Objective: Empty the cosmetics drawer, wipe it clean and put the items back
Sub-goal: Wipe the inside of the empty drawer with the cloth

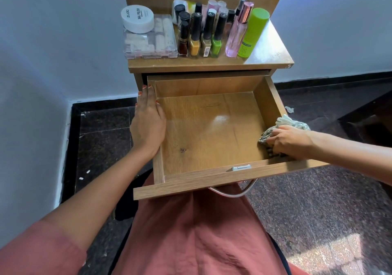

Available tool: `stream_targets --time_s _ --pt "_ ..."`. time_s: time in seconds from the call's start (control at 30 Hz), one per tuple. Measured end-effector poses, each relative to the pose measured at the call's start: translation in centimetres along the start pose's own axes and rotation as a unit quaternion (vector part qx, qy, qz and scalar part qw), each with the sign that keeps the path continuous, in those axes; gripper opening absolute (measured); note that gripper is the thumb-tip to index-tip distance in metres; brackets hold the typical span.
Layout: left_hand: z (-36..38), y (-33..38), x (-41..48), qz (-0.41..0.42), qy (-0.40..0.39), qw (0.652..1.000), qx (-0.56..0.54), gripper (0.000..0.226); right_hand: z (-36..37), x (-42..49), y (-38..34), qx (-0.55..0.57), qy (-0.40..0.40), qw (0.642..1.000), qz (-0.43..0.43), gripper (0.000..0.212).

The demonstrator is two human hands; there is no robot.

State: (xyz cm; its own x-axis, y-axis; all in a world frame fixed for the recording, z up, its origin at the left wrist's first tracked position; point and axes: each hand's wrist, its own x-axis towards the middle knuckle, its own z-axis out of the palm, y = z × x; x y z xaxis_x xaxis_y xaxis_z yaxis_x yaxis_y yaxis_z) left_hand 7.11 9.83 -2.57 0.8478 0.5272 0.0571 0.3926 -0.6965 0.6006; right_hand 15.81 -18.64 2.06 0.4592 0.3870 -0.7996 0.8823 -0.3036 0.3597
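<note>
Flat left hand (148,122) braces the brown wooden drawer (201,130); right hand (290,141) grips a crumpled grey cloth (288,123); jolting may topple the glass nail-polish bottles (203,35) beyond.

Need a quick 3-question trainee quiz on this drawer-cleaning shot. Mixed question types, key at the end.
1. Fill in: the left hand rests on the drawer's ____ side wall.
2. The cloth is gripped by: A) the left hand B) the right hand C) neither.
3. True or false: the nail polish bottles lie inside the drawer.
Key: 1 left; 2 B; 3 false, they stand on the tabletop.
</note>
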Motion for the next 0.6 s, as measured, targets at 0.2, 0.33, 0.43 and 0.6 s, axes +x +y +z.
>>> stream_targets --time_s 0.2,0.33,0.43,0.6 --pt "0.0 0.1 0.1 0.002 0.001 1.000 -0.001 0.046 -0.8 1.0 1.1 -0.022 0.061 0.997 0.041 0.037" --pt "-0.2 0.2 0.1 0.006 -0.007 1.000 0.007 0.046 -2.4 3.2 3.4 -0.078 0.142 0.984 0.069 0.036" --pt "-0.2 0.1 0.1 0.009 -0.006 1.000 0.015 0.046 -4.2 5.3 5.5 -0.075 0.180 0.974 0.115 0.033" --pt "-0.2 -0.1 0.3 0.017 -0.005 1.000 0.020 0.047 -5.5 6.9 6.8 -0.042 0.209 0.971 0.108 0.031"
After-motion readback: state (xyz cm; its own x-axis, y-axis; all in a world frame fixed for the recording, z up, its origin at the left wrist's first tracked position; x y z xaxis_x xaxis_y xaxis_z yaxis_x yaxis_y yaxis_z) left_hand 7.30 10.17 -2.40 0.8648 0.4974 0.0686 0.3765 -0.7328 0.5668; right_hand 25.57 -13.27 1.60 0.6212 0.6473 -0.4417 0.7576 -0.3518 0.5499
